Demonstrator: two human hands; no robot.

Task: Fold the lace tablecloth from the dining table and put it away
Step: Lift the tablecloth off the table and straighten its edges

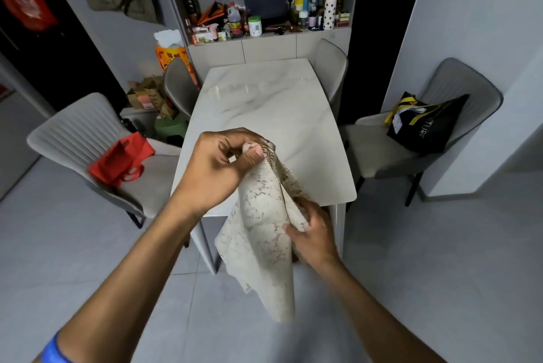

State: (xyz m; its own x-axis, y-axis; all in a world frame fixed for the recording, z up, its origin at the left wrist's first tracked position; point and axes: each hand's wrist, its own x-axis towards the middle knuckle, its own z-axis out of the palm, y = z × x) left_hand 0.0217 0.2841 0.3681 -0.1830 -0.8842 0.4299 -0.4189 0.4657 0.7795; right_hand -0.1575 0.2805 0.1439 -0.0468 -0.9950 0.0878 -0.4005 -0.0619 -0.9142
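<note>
The cream lace tablecloth hangs folded into a narrow bundle in front of the near edge of the white marble dining table. My left hand pinches its top corner between thumb and fingers, held up over the table's near end. My right hand grips the cloth lower down on its right side, just below the table edge. The bottom of the cloth dangles free above the grey floor. The tabletop itself is bare.
Grey chairs surround the table: one at left holds a red bag, one at right a black bag with yellow straps. A cluttered shelf of bottles stands behind the table. Boxes and bags sit on the floor at back left.
</note>
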